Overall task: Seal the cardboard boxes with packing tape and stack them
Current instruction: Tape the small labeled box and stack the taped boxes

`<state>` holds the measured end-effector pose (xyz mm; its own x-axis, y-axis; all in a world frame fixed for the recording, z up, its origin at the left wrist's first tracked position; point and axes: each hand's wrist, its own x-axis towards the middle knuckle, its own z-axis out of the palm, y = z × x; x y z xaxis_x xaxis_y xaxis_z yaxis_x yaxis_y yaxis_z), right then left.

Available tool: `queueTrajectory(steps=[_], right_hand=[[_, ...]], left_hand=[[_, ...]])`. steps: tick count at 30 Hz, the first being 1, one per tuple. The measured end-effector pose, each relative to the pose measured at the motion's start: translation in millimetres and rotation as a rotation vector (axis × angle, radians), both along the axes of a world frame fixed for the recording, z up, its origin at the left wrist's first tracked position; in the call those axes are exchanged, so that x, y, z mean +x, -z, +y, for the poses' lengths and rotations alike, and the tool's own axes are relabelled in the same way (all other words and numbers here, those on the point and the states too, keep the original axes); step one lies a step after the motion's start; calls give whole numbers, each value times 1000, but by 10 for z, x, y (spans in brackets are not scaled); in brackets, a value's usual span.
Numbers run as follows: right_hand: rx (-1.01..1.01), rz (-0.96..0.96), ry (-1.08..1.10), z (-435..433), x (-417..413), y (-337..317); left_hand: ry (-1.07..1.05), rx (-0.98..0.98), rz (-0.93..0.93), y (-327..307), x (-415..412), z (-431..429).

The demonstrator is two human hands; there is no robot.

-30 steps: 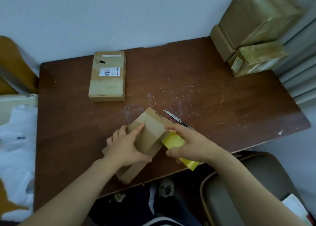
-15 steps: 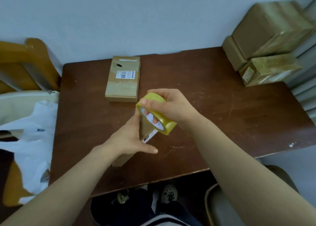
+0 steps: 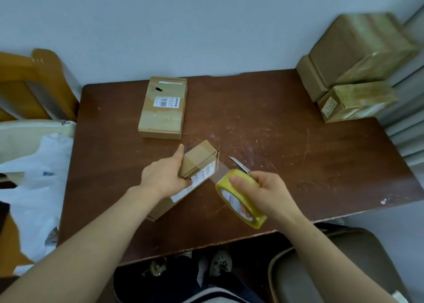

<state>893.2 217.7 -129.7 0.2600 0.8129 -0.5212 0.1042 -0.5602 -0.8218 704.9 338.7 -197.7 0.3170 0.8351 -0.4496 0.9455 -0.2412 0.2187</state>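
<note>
Compared with the frame half a second earlier, we see the left hand again clasping the small cardboard box, thumb laid along its left face and fingers curled over the labelled side. The box now shows more of its length and lies diagonally on the worktop, near the front middle. A strip of clear tape now stretches from the box's right face to the yellow tape roll. The roll, earlier raised over the box, has been brought down and to the right of it. The right hand grips the roll, fingers through the core and thumb on the rim. A knife, hidden before, lies just behind this hand with its blade pointing away. The dark brown worktop is scratched and scuffed with pale marks. At its far left of centre lies a flat box, taped and bearing a barcode label; at the far right corner stand the stacked boxes, glossy with tape. Beside the worktop on the left we note a wooden chair and a white plastic bag. A pale wall stands behind, and a grey chair sits at the lower right.
</note>
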Motion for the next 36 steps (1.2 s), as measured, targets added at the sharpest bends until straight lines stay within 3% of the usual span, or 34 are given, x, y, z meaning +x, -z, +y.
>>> queueTrajectory(steps=[4, 7, 10, 14, 20, 25, 30, 36], right_hand=[[-4, 59, 17, -122, 98, 135], [-50, 17, -51, -103, 81, 218], [-41, -17, -81, 14, -19, 344], [-22, -71, -72, 294, -110, 392], [-31, 2, -107, 608, -144, 375], [-3, 149, -68, 344, -98, 445], [-201, -36, -63, -138, 26, 617], [-571, -378, -442, 97, 40, 815]], left_hand=[[-179, -484, -450, 77, -28, 4], [-166, -583, -524, 158, -69, 9], [-187, -443, -473, 180, -66, 92], [91, -31, -93, 278, 3, -103], [186, 90, 170, 586, 128, -466], [157, 224, 149, 727, 121, -487], [156, 191, 114, 762, 100, -463], [176, 183, 110, 731, 96, -438]])
